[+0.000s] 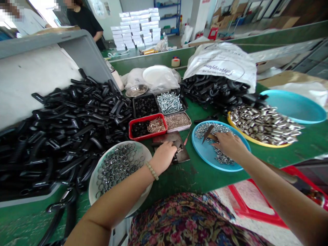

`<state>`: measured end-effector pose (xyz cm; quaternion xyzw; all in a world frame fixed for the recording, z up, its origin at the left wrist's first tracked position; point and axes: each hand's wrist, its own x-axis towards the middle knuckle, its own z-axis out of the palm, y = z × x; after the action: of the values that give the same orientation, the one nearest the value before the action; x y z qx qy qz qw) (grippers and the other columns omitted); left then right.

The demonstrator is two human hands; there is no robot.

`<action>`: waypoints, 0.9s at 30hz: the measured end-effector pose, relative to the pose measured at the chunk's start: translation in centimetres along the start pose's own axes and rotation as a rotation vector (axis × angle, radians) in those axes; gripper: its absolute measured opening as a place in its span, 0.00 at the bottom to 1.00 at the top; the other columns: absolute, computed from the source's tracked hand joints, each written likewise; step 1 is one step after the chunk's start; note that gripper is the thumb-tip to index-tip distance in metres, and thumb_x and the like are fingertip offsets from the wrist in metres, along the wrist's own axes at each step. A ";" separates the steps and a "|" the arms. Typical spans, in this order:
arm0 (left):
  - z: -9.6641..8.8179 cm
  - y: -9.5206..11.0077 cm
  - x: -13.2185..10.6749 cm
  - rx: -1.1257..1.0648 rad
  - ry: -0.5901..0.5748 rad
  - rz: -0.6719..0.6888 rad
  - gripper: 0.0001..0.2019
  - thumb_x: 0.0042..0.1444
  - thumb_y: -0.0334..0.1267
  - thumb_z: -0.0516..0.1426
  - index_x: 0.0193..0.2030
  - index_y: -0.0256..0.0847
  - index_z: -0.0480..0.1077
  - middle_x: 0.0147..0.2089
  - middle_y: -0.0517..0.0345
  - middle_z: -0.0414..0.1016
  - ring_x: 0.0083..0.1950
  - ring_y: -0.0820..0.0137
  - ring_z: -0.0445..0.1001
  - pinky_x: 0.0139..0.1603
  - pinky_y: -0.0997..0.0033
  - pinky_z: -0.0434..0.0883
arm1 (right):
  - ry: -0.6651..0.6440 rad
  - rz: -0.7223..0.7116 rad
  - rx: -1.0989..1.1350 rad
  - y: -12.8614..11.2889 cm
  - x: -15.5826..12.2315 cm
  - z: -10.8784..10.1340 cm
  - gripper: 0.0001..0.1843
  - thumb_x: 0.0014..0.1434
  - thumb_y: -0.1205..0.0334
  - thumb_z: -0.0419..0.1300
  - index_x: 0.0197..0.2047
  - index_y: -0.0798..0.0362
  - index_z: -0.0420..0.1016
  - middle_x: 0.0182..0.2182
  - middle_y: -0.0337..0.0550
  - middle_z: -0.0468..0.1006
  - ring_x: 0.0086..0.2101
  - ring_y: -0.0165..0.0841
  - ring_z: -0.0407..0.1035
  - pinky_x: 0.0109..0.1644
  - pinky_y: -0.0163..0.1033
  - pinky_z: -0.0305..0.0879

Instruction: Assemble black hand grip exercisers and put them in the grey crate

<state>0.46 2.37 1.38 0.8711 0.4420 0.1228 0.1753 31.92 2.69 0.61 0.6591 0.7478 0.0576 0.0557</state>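
Our left hand (162, 158) is closed on a small metal piece (178, 149), on a dark metal plate (172, 138) near the front edge of the green worktop (202, 179). Our right hand (229, 145) pinches a dark blade (208, 134) above a blue tray (202, 155) of little metal rings (214, 129). A white tray (92, 184) of bigger rings (118, 167) sits just left of our left hand, beside a big pile of black plastic handles (64, 136).

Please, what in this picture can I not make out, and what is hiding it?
Head view:
- the small part at the left hand: fingers cover it
- the blue plate under the right hand: the hand hides it
- black parts inside the white sack: the sack hides them
- any markings on the far white boxes: too small
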 end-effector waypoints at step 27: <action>0.9 -2.5 -2.8 -0.250 0.198 -0.234 0.34 0.44 0.34 0.65 0.59 0.39 0.57 0.52 0.49 0.68 0.56 0.60 0.65 0.59 0.59 0.62 | -0.009 -0.268 0.539 -13.3 -1.5 -7.6 0.15 0.67 0.59 0.42 0.51 0.52 0.64 0.35 0.47 0.80 0.31 0.36 0.76 0.30 0.35 0.63</action>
<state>-2.64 1.25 -0.63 0.7690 0.5365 0.2407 0.2505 17.85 -0.58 6.01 0.5458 0.8163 -0.1536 -0.1107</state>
